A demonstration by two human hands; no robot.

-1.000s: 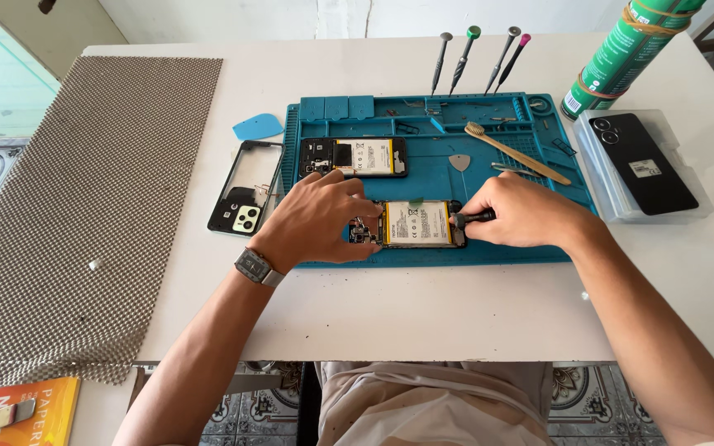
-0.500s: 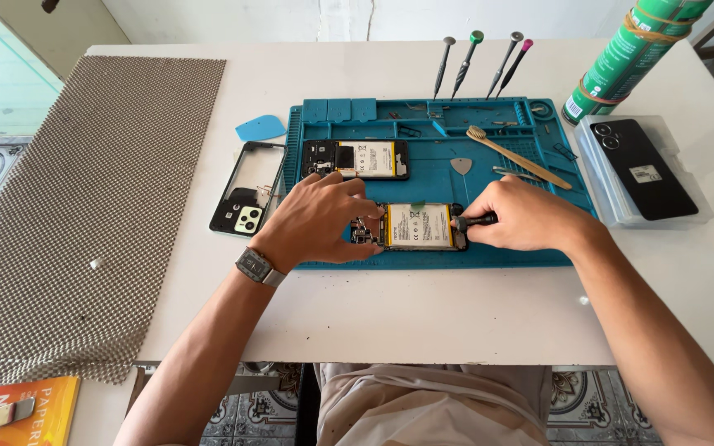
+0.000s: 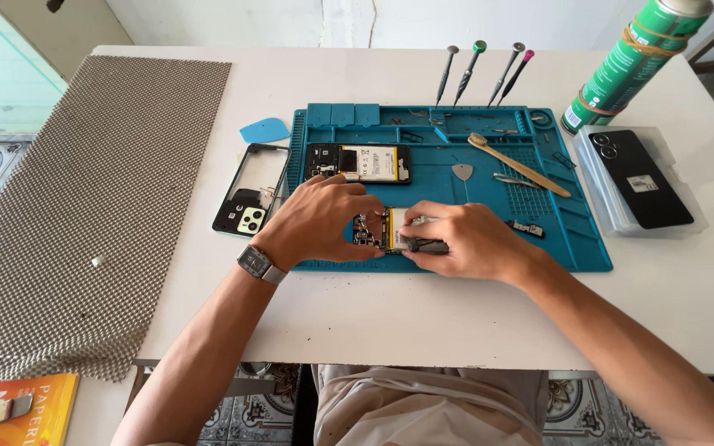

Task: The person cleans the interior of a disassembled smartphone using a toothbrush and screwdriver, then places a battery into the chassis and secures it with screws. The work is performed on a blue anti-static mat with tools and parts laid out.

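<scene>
- Mesh mat [image 3: 92, 206], grey and woven, covers the left part of the white table [image 3: 423, 322], and a yellow booklet [image 3: 18, 409] lies by its near corner.
- A black phone frame [image 3: 251, 194] with a camera block lies just left of the blue work mat [image 3: 555, 239], with a blue pick [image 3: 264, 130] beyond it.
- The left hand [image 3: 320, 219], a watch [image 3: 256, 263] on its wrist, rests on the work mat with fingers curled, pressing down on the left end of the opened phone [image 3: 378, 231].
- That opened phone lies on the mat's near middle, between both hands, its circuit board and yellow-edged battery showing.
- A second opened phone [image 3: 359, 163] lies farther back on the mat, apart from the hands.
- The right hand [image 3: 464, 239] is closed around a dark tool [image 3: 425, 245], its tip lying on the phone's right part.
- Four screwdrivers [image 3: 479, 72] stand along the mat's far edge; a wooden brush [image 3: 518, 163] and tweezers [image 3: 516, 180] lie to the right of the hands.
- A green spray can [image 3: 634, 62] stands at the far right, and a black phone [image 3: 640, 177] lies face down on a clear tray [image 3: 601, 202].
</scene>
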